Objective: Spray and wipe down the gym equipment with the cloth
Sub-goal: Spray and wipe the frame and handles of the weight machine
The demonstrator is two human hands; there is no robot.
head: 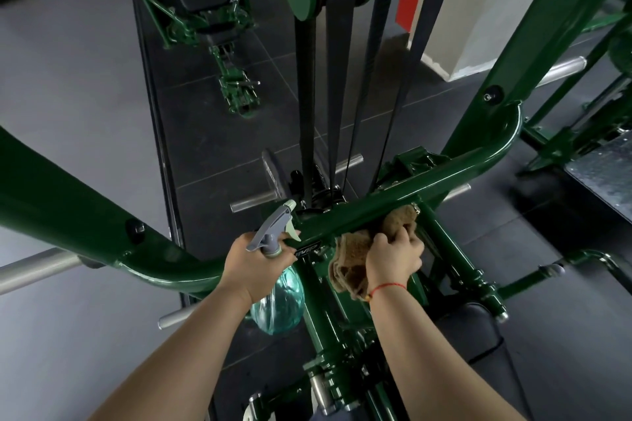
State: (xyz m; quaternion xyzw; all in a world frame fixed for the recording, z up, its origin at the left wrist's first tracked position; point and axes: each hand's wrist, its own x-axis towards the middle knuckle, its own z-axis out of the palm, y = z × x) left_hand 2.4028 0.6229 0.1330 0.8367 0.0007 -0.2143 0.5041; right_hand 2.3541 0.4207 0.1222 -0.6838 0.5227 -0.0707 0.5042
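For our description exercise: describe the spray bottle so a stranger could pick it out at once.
Find the curved green crossbar across the middle. Just below its centre, the left hand grips the spray bottle by the neck. It alone is see-through: teal body, grey trigger head, unlike the brown cloth beside it.

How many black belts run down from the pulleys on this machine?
4: left belt, second belt, thin third belt, right belt, all converging downward. More may be hidden behind them.

Brown cloth (350, 256) bunched against green machine bar (427, 181); teal spray bottle (278, 297) beside.
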